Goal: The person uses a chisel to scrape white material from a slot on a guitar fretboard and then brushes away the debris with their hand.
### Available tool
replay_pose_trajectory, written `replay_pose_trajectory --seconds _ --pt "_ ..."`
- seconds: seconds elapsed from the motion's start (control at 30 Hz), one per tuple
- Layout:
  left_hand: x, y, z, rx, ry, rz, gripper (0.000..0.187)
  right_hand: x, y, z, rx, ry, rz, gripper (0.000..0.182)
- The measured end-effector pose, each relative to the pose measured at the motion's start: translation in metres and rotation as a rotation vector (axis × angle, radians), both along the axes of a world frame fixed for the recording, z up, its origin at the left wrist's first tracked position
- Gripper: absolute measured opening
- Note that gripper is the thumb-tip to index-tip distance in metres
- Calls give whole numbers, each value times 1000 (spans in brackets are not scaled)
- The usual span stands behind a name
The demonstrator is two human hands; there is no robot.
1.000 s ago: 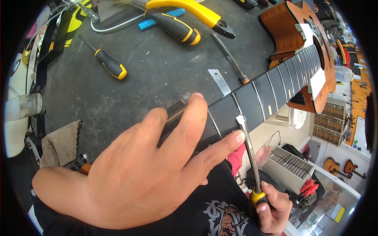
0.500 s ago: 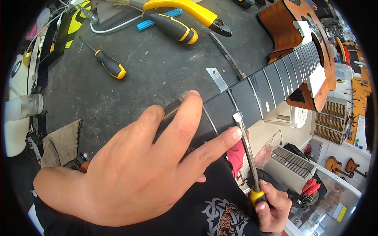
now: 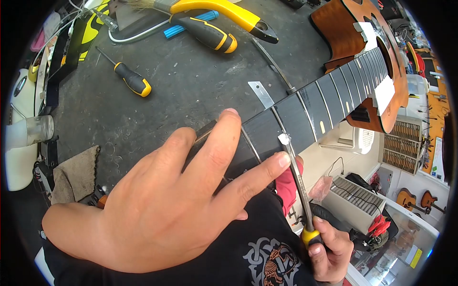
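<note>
My right hand (image 3: 329, 250) is closed around the yellow-and-black handle of a flathead screwdriver (image 3: 300, 186). Its bright tip rests on the dark fretboard (image 3: 298, 112) of a guitar neck, at the near end of a metal fret (image 3: 278, 119). My left hand (image 3: 167, 205) lies across the neck with fingers spread; its index fingertip touches the screwdriver shaft just below the tip. The other fingertips sit over the neck's far edge. A thin metal blade (image 3: 261, 94) sticks out beyond the fret's far end.
The brown guitar body (image 3: 331, 33) lies at upper right with white tape (image 3: 383, 95). On the dark bench are a small screwdriver (image 3: 132, 80), a larger screwdriver (image 3: 205, 34), a yellow-handled brush (image 3: 217, 8), a blue stick (image 3: 191, 24) and a cloth (image 3: 76, 174).
The screwdriver tip has shifted very slightly and its flat face has turned, catching the light differently. My left index finger stays against the shaft. The whole view has drifted a little.
</note>
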State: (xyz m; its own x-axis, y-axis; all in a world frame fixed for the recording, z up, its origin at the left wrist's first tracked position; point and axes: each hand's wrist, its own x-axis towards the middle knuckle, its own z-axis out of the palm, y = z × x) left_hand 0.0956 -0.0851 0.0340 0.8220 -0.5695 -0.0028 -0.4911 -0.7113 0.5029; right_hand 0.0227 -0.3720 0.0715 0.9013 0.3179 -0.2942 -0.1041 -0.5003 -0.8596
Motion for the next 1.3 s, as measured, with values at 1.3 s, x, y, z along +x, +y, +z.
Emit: replay_pose_trajectory --seconds 1.3 --pt "-3 -1 -8 -37 -20 29 93 1 5 1 0 11 -13 41"
